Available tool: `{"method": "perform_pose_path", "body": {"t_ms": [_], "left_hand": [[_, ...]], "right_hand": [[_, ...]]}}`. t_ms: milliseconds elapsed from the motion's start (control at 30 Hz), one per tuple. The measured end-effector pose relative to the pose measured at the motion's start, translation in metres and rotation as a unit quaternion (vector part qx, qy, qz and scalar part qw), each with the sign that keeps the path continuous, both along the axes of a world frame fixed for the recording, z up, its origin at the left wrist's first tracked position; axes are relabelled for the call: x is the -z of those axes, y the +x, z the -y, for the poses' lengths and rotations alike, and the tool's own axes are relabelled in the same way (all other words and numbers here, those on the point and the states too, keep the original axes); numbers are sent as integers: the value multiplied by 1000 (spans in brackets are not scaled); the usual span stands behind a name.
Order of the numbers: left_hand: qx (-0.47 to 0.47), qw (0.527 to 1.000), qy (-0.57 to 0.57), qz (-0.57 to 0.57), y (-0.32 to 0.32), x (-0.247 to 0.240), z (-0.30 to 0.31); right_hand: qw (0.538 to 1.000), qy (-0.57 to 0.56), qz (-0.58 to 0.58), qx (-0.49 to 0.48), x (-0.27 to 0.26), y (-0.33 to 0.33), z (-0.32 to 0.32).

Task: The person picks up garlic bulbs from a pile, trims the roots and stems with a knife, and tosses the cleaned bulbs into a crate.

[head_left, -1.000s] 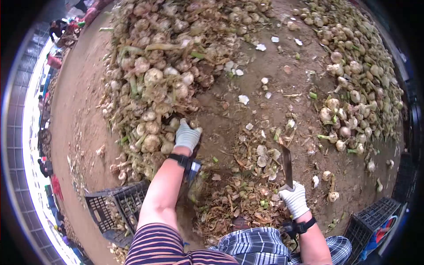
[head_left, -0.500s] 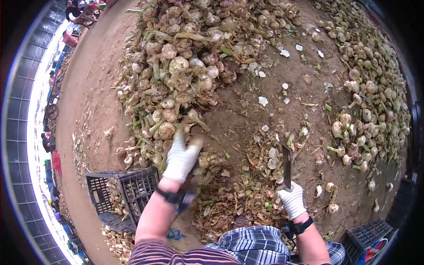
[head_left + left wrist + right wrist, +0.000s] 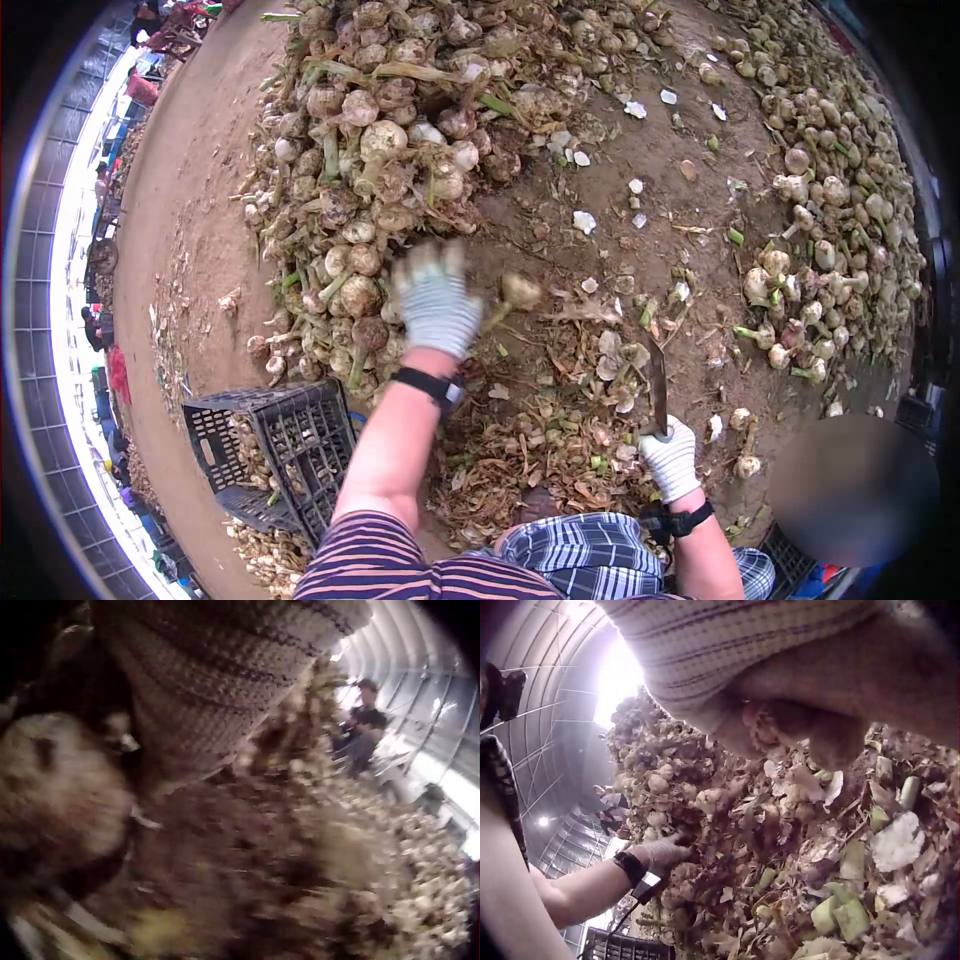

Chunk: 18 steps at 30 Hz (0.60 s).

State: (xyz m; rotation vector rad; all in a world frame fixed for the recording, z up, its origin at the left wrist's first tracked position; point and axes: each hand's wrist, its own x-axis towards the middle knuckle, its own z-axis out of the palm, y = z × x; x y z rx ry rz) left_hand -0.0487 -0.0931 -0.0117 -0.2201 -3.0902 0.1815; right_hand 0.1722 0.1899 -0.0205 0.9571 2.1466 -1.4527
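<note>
A pale bulb (image 3: 521,291) with a stalk, blurred, lies or moves over the bare earth at three o'clock from the left hand (image 3: 435,300), just beside it and apart from the fingers. That hand, in a striped knit glove, is open, its fingers extended towards twelve o'clock over the lower edge of a large heap of bulbs (image 3: 383,140). No grip on anything can be seen—the blur hides whether the fingertips touch the heap.

At about four o'clock from the bulb, the gloved right hand (image 3: 670,460) is closed round the lower end of a knife (image 3: 658,385), whose dark blade points roughly to twelve o'clock. Between the hands, a bed of dry skins and cut green stalks (image 3: 540,440) covers the ground.

Farther out, a second long heap of bulbs (image 3: 840,190) runs down the side from one to three o'clock of the bulb. White scraps, one of them a ragged piece (image 3: 584,222), dot the earth (image 3: 610,170) between the heaps. At eight o'clock—beside the left forearm—a black slatted crate (image 3: 270,450) has bulbs in it. The left wrist view shows another person (image 3: 366,724) in dark clothing at two o'clock, beyond the bulbs.
</note>
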Motion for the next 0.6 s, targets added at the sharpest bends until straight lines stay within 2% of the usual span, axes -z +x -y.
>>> {"method": "perform_pose_path", "body": {"t_ms": [33,67,133,200,233,267,300,333,367,400,467,500,533,600], "left_hand": [[-75,990,-48,107,-12,16,26],[-60,954,-159,248,-19,24,50],[-52,942,-178,280,-25,12,40],[35,967,-92,235,-16,13,38],[53,989,-14,139,-7,2,42],[64,995,47,63,7,-30,42],[114,991,58,-28,17,-49,57],[109,987,104,-45,25,-89,65],[113,986,9,-123,32,-108,95],[92,982,-16,-164,45,-131,121],[-59,978,-146,-138,78,-149,205],[-140,971,-183,-63,94,-167,224],[-203,923,-326,-34,108,-179,221],[-112,887,-410,-183,122,-160,201]], "right_hand": [[1000,11,-6,-7,4,3,-2],[1000,22,-13,-14,9,4,-3],[999,43,1,-32,17,8,-5],[1000,18,-8,-17,23,13,-6],[1000,18,-16,-19,18,12,-5],[1000,18,-12,-16,14,14,-5],[999,22,-15,-20,11,12,-6],[999,23,-19,-25,10,11,-6],[999,21,-26,-28,17,14,-8],[999,13,-28,-32,24,14,-9],[1000,-25,1,6,33,17,-11],[1000,-11,-4,-11,25,10,-8],[1000,-13,-4,-8,24,6,-4],[998,-43,-37,0,20,8,-3]]}}
